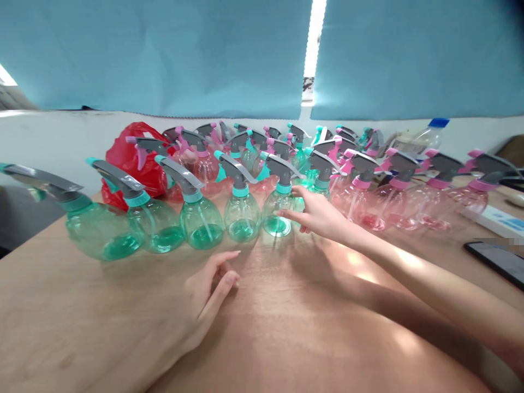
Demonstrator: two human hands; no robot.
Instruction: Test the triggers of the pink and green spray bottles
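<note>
A front row of green, rounded spray bottles with grey and turquoise trigger heads stands across the table. My right hand [317, 214] is at the right side of one green spray bottle [275, 204], thumb across its front and index finger beside its turquoise collar. That bottle is upright and has a green base. Low in front of the row, my left hand [210, 292] rests near the tabletop with fingers loosely bent, thumb and index apart, holding nothing. Closest to it are two more green spray bottles, one [202, 221] to the left and one [242, 215] beyond.
Pink spray bottles [360, 202] continue the row rightward, and several more stand behind. A red plastic bag [137, 155] sits at the back left. On the right lie a phone [497, 262] and a white box [493, 219]; a blue-capped clear bottle [429, 136] is farther back.
</note>
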